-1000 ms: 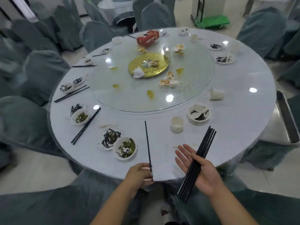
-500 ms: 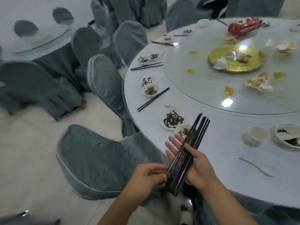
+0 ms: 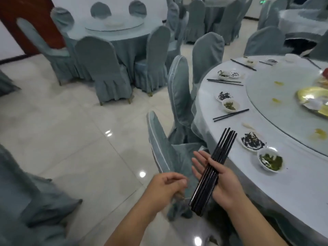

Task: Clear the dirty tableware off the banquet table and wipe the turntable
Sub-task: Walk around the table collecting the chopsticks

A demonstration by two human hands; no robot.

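Note:
My right hand (image 3: 226, 185) lies palm up beside the table's edge, its thumb pinning a bundle of several black chopsticks (image 3: 212, 176) across the palm. My left hand (image 3: 166, 186) hovers just left of the bundle's lower end, fingers curled, with nothing visibly in it. On the white banquet table (image 3: 298, 189) sit a plate with dark scraps (image 3: 253, 142), a bowl with green scraps (image 3: 270, 161), a loose chopstick pair (image 3: 230, 115), a white spoon (image 3: 248, 126) and further dirty bowls (image 3: 230, 104). The glass turntable (image 3: 284, 107) carries yellow spills and a gold plate (image 3: 314, 99).
Covered grey-green chairs (image 3: 179, 96) stand against the table's left edge, one (image 3: 159, 153) right in front of my hands. Another chopstick pair (image 3: 224, 82) and small dishes (image 3: 223, 74) lie farther round. A second set table (image 3: 113, 31) stands across the tiled floor (image 3: 71, 139).
My left hand laid the single chopstick into the bundle, then let go and drew back to the left. My view swung left along the table's edge.

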